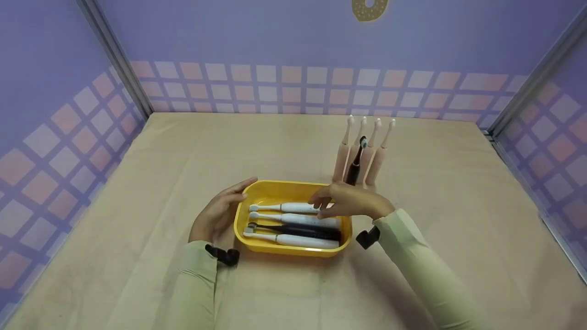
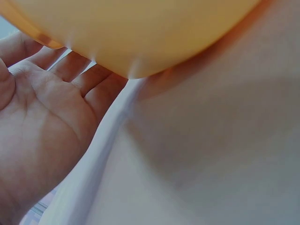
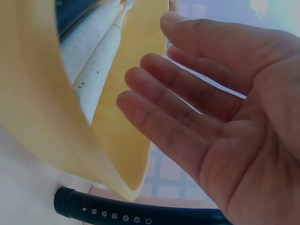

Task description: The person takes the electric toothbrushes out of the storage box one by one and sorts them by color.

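Observation:
A yellow plastic bin (image 1: 293,251) holds electric toothbrushes lying side by side: three white toothbrushes (image 1: 307,241) and a black toothbrush (image 1: 298,230). My left hand (image 1: 216,213) is at the bin's left end, its fingers extended along the outer wall. Over the right part of the bin is my right hand (image 1: 351,200), fingers loosely bent with nothing between them. In the right wrist view that hand (image 3: 211,103) is beside the nearest white toothbrush (image 3: 98,70), apart from it. Behind the bin, several pink toothbrushes (image 1: 377,165) stand upright in a row, with a black toothbrush (image 1: 354,172) before them.
A beige cloth (image 1: 206,146) covers the table. Purple panels with a tiled pattern (image 1: 293,87) rise at the back and both sides, joined by metal posts (image 1: 124,59). Each wrist wears a small black camera (image 1: 224,255).

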Demonstrator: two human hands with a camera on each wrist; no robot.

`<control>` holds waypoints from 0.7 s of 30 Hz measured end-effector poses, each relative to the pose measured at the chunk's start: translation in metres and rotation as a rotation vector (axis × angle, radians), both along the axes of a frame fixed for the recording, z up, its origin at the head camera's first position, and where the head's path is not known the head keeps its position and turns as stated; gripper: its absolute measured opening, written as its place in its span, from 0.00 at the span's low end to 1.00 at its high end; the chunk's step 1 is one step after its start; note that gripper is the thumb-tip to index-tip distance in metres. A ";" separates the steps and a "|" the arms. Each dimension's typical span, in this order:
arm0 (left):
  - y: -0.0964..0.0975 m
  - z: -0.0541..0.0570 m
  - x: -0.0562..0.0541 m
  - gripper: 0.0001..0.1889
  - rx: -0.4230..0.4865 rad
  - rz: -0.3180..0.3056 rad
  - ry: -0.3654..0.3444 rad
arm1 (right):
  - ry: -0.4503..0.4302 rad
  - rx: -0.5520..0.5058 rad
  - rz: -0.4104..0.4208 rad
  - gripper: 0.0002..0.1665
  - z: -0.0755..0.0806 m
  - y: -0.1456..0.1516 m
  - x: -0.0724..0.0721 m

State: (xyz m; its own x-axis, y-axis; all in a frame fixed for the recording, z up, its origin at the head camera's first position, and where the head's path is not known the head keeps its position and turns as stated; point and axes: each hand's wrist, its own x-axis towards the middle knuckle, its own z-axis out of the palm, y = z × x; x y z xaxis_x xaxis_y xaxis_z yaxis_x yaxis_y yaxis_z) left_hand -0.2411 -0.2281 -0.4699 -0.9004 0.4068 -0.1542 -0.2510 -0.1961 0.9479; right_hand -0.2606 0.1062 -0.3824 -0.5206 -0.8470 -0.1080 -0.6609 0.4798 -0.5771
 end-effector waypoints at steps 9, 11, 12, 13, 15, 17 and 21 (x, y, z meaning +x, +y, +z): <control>0.000 0.001 0.001 0.29 0.003 0.009 -0.005 | 0.006 0.064 0.005 0.22 0.001 -0.010 -0.004; 0.000 0.001 0.001 0.29 -0.003 0.010 -0.003 | 0.008 0.079 0.007 0.22 0.001 -0.012 -0.005; 0.000 0.001 0.001 0.29 -0.004 0.009 -0.003 | 0.007 0.084 0.007 0.21 0.000 -0.013 -0.006; 0.000 0.001 0.001 0.29 -0.004 0.009 -0.005 | 0.007 0.088 0.009 0.21 0.000 -0.015 -0.006; 0.000 0.001 0.001 0.29 -0.003 0.009 -0.005 | -0.007 0.097 0.003 0.21 0.000 -0.017 -0.007; 0.000 0.001 0.001 0.29 -0.004 -0.001 0.000 | -0.020 0.111 -0.006 0.20 -0.001 -0.020 -0.007; 0.000 0.001 0.001 0.29 0.000 -0.018 0.011 | -0.058 0.152 -0.036 0.19 -0.003 -0.026 -0.007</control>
State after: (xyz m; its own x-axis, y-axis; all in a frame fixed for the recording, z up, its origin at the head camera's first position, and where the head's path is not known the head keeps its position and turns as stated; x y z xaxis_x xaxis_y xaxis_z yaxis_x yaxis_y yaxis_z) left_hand -0.2401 -0.2281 -0.4692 -0.8946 0.4227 -0.1449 -0.2444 -0.1913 0.9506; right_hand -0.2674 0.0806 -0.3850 -0.5395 -0.7995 -0.2641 -0.6090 0.5871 -0.5332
